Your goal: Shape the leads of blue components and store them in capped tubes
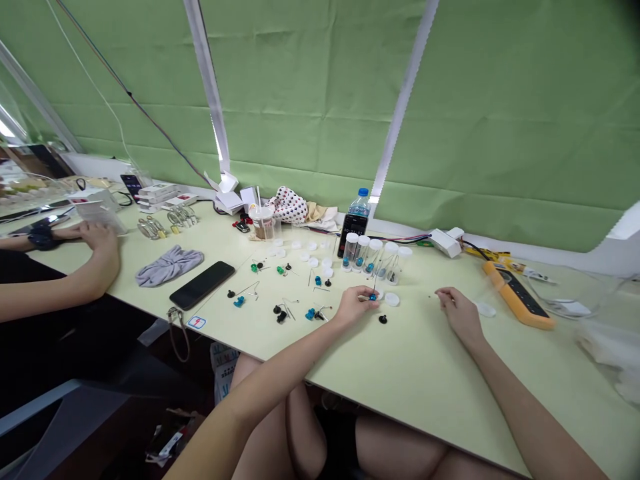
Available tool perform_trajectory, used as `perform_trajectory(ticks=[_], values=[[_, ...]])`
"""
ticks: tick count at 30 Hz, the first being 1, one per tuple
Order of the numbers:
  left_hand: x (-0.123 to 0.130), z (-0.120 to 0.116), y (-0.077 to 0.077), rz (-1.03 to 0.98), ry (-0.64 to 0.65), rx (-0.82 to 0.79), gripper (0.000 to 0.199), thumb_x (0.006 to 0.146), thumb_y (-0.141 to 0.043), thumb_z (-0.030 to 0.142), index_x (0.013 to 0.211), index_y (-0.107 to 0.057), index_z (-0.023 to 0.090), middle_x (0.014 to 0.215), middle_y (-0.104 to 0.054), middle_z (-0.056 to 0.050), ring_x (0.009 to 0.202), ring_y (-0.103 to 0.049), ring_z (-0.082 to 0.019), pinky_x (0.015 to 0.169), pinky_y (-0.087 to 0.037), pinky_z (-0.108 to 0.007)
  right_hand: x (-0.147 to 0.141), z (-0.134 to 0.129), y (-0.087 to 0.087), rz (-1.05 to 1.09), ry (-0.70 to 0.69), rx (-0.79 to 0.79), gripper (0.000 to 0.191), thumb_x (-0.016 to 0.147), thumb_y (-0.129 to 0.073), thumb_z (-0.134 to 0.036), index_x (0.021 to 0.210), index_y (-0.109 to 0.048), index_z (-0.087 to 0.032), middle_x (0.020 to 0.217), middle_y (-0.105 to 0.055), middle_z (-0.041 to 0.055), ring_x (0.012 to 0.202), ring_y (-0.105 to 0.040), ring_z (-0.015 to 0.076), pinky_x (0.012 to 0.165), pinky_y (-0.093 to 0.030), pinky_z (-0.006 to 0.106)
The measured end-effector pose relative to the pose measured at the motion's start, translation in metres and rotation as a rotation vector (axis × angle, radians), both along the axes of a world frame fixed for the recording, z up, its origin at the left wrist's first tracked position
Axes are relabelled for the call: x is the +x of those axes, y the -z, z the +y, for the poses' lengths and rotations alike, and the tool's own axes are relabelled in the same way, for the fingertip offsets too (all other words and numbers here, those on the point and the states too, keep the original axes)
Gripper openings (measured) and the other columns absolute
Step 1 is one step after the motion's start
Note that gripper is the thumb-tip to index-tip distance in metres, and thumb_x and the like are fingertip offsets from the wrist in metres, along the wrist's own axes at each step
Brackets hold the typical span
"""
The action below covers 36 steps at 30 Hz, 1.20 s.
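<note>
Two bare hands work at a pale green table (415,380). The left hand (354,307) is pinched closed on a small blue-headed pin (373,297), whose thin wire sticks up past the fingertips. A round white lid (392,299) lies just beside that hand, and a black-headed pin (383,319) sits just below it. The right hand (460,312) rests well apart from the left, its fingers loosely curled and holding nothing that shows, near an orange multimeter (517,293). Several clear vials (350,252) with white caps stand upright beyond the left hand, and more pins (310,313) lie scattered across the table. Farther left, a co-worker's hand (97,239) rests near a gray cloth (169,265).
</note>
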<state>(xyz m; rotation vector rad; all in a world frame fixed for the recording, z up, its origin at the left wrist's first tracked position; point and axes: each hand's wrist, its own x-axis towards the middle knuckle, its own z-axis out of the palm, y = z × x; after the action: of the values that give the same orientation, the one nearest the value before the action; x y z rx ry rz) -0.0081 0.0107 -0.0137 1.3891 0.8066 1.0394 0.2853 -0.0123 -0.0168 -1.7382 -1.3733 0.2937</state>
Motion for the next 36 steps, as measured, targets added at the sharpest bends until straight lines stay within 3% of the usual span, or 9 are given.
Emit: perform_trajectory(ticks=[4,8,14,21,27,29,31,33,36], values=[[-0.001,-0.001,0.0,0.075,-0.062,0.038,0.026,0.064,-0.066,0.019,0.089,-0.067,0.013,0.089,-0.064,-0.007,0.07,-0.058,-0.011,0.068,-0.046,-0.024,-0.001,0.007,0.004,-0.282,-0.013,-0.073,0.031,0.084,-0.036,-0.038,0.09,-0.06,-0.02,0.073,-0.062,0.0042,0.07,-0.056,0.0198,0.064,-0.038,0.03],[-0.002,-0.001,-0.001,0.169,-0.102,0.123,0.022,0.066,-0.062,0.017,0.086,-0.068,0.014,0.083,-0.066,-0.005,0.073,-0.057,-0.013,0.073,-0.045,-0.026,0.0,0.016,0.006,-0.405,0.018,-0.073,0.038,0.088,-0.023,-0.034,0.09,-0.058,-0.019,0.092,-0.062,0.0082,0.089,-0.055,0.0225,0.074,-0.038,0.032],[-0.003,-0.002,-0.003,0.327,-0.098,0.202,0.019,0.065,-0.063,0.014,0.082,-0.07,0.016,0.081,-0.066,-0.004,0.073,-0.057,-0.014,0.076,-0.044,-0.027,-0.006,0.023,0.007,-0.447,0.016,-0.141,0.027,0.081,-0.044,-0.04,0.089,-0.058,-0.019,0.095,-0.061,0.0091,0.086,-0.055,0.024,0.071,-0.037,0.033],[-0.004,-0.004,-0.007,0.416,-0.076,0.192,0.023,0.066,-0.062,0.011,0.087,-0.069,0.016,0.074,-0.062,-0.002,0.068,-0.053,-0.012,0.07,-0.044,-0.025,-0.012,0.019,-0.001,-0.393,0.012,-0.165,0.019,0.08,-0.045,-0.033,0.078,-0.058,-0.02,0.087,-0.064,0.008,0.081,-0.056,0.0233,0.068,-0.036,0.033],[-0.005,-0.007,-0.01,0.428,-0.105,0.311,0.054,0.054,-0.077,0.016,0.105,-0.059,0.018,0.1,-0.056,-0.005,0.078,-0.052,-0.014,0.076,-0.043,-0.028,-0.035,-0.001,-0.011,-0.25,-0.067,-0.127,0.025,0.082,-0.044,-0.039,0.083,-0.058,-0.02,0.083,-0.064,0.0044,0.076,-0.056,0.0194,0.066,-0.039,0.028],[-0.007,-0.012,-0.015,0.418,-0.175,0.394,0.058,0.051,-0.08,0.024,0.103,-0.056,0.017,0.104,-0.051,-0.007,0.087,-0.052,-0.017,0.081,-0.043,-0.03,-0.055,-0.013,-0.019,-0.077,-0.168,-0.077,0.027,0.082,-0.045,-0.043,0.083,-0.058,-0.02,0.081,-0.062,0.0026,0.075,-0.054,0.0175,0.066,-0.038,0.026],[-0.009,-0.017,-0.021,0.398,-0.26,0.531,0.056,0.055,-0.078,0.033,0.102,-0.052,0.017,0.104,-0.049,-0.007,0.095,-0.05,-0.02,0.084,-0.042,-0.033,-0.079,-0.024,-0.029,0.168,-0.269,-0.062,0.031,0.079,-0.052,-0.05,0.082,-0.058,-0.019,0.075,-0.058,0.0002,0.066,-0.048,0.0143,0.059,-0.035,0.024],[-0.009,-0.022,-0.025,0.378,-0.311,0.732,0.048,0.064,-0.072,0.04,0.1,-0.051,0.017,0.101,-0.05,-0.008,0.098,-0.049,-0.021,0.084,-0.043,-0.034,-0.102,-0.034,-0.039,0.39,-0.374,-0.132,0.038,0.074,-0.057,-0.055,0.083,-0.057,-0.018,0.061,-0.046,-0.0037,0.05,-0.034,0.0098,0.047,-0.025,0.022],[-0.006,-0.028,-0.027,0.376,-0.297,1.032,0.032,0.077,-0.06,0.04,0.098,-0.054,0.017,0.094,-0.055,-0.008,0.093,-0.051,-0.019,0.081,-0.044,-0.035,-0.128,-0.046,-0.049,0.622,-0.564,-0.186,0.037,0.075,-0.058,-0.054,0.077,-0.052,-0.018,0.055,-0.032,-0.007,0.046,-0.021,0.0069,0.046,-0.017,0.022]])
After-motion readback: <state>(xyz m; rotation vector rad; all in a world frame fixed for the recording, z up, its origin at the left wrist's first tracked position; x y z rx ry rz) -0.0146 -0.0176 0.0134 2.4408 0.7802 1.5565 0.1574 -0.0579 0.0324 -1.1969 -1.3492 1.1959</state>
